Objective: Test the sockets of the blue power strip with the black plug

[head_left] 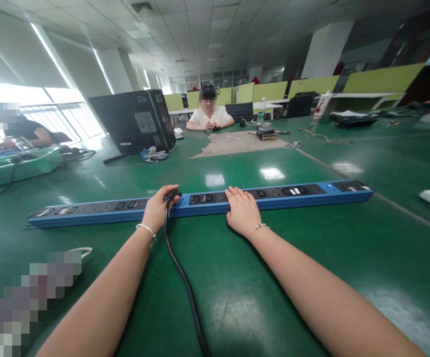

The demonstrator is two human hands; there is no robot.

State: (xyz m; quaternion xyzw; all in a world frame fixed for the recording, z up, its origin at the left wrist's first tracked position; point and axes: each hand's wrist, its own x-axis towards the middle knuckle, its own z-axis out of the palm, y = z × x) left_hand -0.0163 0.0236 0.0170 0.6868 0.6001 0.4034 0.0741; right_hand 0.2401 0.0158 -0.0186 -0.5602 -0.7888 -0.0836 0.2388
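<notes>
A long blue power strip [289, 200] with a black socket face lies across the green table. My left hand [158, 210] is closed around a black plug [174, 194] held at the strip's face, left of its middle. Whether the plug's pins sit in a socket is hidden. From the plug a thick black cord [187, 282] runs down toward me. Just right of the strip's middle, my right hand [242, 210] grips the strip, fingers over its top and thumb at the near side. Both wrists wear bracelets.
A black computer case [133, 121] stands at the back left, with gloves [154, 154] beside it. At far left is a green basket [32, 165]. A blurred-out object [32, 292] lies at the near left. Across the table sits a person [209, 111]; another person [29, 126] is at the left.
</notes>
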